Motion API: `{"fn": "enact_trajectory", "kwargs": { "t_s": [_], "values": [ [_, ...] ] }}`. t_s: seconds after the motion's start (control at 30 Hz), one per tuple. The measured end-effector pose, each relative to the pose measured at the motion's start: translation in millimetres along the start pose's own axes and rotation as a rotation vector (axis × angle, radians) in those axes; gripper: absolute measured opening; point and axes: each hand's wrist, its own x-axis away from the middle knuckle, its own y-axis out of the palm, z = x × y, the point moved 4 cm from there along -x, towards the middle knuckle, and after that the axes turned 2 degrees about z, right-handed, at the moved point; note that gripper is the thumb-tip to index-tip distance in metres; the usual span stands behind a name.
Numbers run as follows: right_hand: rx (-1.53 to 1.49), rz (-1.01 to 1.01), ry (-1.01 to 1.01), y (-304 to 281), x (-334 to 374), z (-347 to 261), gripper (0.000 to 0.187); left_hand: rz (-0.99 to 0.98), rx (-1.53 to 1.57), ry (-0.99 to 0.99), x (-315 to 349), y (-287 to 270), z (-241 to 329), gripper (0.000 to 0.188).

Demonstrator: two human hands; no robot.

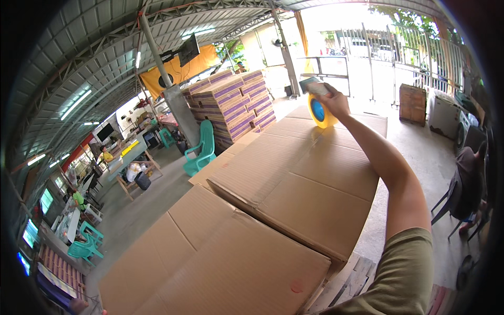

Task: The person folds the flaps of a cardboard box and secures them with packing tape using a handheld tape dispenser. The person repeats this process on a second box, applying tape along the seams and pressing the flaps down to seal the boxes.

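My right hand reaches across the far cardboard box, its fingers wrapped round a hand-held tape dispenser. A wide yellow tape roll with a blue core hangs below the grip, at the seam between the box's top flaps. A glossy strip lies on the seam just in front of the roll. The near cardboard box sits closer to me, with a narrow gap between the two. Of my left hand, only what looks like a fingertip shows at the lower edge; its fingers are hidden.
Wooden pallet slats show under the boxes at right. Beyond stand a green plastic chair, a concrete-based post and stacked printed cartons. Someone sits on a dark chair at right. A purple sleeve appears lower left.
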Motion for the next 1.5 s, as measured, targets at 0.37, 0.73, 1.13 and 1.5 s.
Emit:
{"fn": "enact_trajectory", "kwargs": {
  "t_s": [0.37,0.73,1.13,1.5],
  "values": [
    [-0.812,-0.845,-0.121,23.3,197.6,-216.7,0.064,0.002,-0.004,-0.005,-5.6,15.8,-0.9,0.055],
    [0.035,-0.012,-0.071,-20.9,-7.1,30.5,0.069,0.075,0.004,-0.021,12.3,-0.1,-5.0,0.054],
    [0.08,-0.133,0.126,-23.8,-8.4,5.8,0.067,0.122,0.017,-0.004,53.0,-30.9,5.8,0.054],
    [-0.706,-0.717,-0.247,-15.1,139.9,-152.7,0.083,-0.11,-0.148,0.077,96.1,-22.9,32.6,0.038]
  ]
}}
